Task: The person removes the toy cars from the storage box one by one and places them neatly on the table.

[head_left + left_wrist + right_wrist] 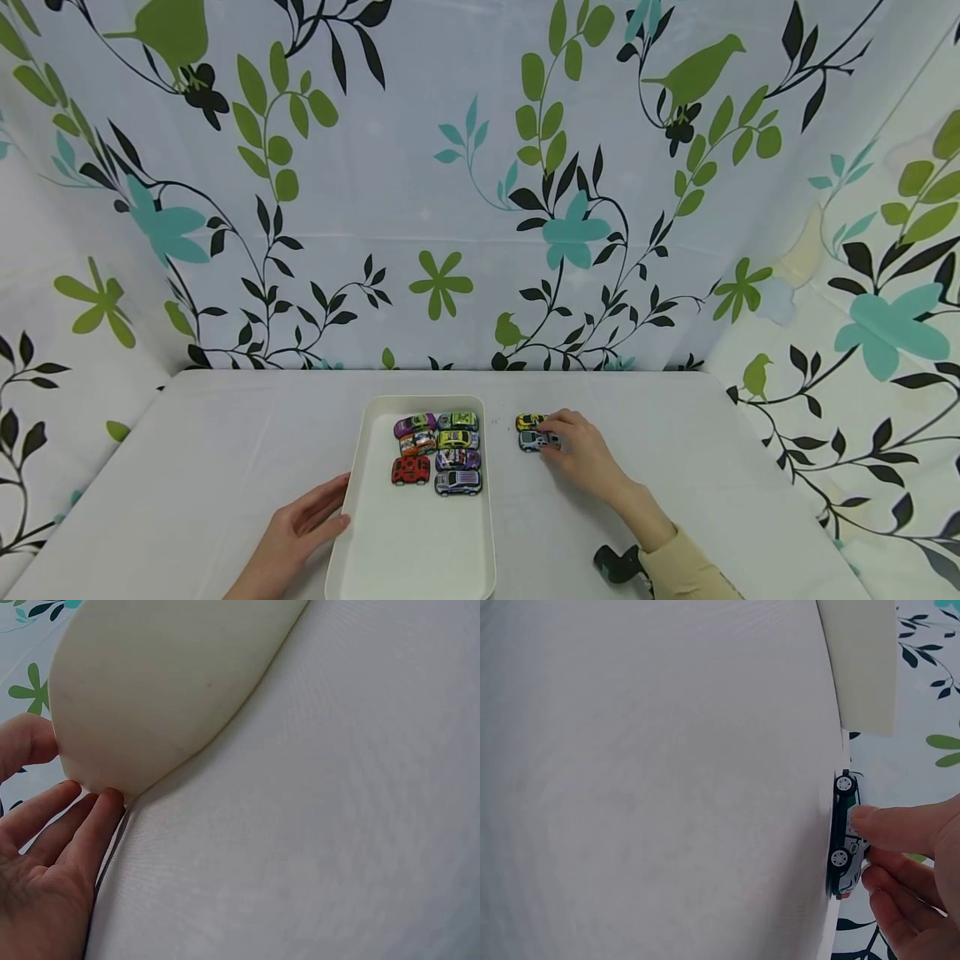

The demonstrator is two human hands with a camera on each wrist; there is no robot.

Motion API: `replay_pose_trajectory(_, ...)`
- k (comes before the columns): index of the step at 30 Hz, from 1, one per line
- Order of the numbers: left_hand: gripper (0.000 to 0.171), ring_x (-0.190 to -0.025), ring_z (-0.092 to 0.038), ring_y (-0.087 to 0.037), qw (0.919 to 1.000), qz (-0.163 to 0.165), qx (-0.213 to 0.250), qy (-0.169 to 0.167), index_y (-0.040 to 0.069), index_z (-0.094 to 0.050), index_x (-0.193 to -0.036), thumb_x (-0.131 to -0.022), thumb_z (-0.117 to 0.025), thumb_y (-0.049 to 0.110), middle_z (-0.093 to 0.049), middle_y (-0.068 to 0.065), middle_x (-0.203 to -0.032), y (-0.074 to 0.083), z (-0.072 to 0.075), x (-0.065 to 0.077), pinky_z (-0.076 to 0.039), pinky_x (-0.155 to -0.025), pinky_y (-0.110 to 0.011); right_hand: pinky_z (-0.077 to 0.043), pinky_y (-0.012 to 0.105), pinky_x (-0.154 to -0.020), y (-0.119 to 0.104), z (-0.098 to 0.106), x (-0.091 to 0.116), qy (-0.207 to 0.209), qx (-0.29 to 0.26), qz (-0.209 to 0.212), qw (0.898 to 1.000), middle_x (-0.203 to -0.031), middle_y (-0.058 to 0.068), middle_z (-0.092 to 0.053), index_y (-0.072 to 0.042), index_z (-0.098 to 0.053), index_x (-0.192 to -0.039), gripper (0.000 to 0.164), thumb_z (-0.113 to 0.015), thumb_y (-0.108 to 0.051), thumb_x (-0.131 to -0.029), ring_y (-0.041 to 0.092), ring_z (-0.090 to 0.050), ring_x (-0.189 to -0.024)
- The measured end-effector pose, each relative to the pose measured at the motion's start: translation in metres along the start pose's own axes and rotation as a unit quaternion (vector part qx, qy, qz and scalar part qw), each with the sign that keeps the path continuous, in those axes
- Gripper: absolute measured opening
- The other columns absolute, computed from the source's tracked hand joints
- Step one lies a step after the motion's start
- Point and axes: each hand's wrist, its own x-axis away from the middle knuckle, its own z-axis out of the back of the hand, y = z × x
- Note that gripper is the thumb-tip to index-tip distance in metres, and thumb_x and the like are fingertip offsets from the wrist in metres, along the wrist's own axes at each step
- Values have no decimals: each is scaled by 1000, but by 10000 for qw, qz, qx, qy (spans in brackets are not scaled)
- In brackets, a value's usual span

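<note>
On the white table, a cream tray (412,546) holds several small toy cars in two columns, among them a red car (410,471) and a silver car (458,482). My left hand (294,529) touches the tray's left wall with thumb and fingertips, also seen in the left wrist view, where the fingers (97,832) lie fairly straight. To the right of the tray, my right hand (581,454) pinches a grey toy car (846,832) between thumb and fingers. A yellow toy car (529,422) sits just behind that one, partly covered by the hand.
A black object (618,565) shows beside the right sleeve (682,567), its kind unclear. Patterned cloth (480,167) with leaves and birds hangs behind the table (247,433) and along both sides.
</note>
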Motion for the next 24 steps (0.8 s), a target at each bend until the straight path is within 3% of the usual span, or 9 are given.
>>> replay_pose_trajectory(10,60,-130,-42,-27,10000,-32,46,-79,10,-45,-139,-86,-68,26,-45,-11,-142,4,-1,0,-48,-96,-29,-51,38,-88,-15,7,0,-55,-10,81,10000,-106,1,-63,-9,-70,-104,32,-79,-8,-73,18,-58,-103)
replay_pose_trajectory(24,59,-130,-43,-24,9998,136,125,-1,13,-47,-138,-84,-69,27,-47,-7,-140,-1,1,-1,-48,-95,-28,-52,35,-89,-66,18,-3,-347,-116,531,9979,-108,1,-65,-8,-69,-108,30,-76,-15,-79,17,-60,-104)
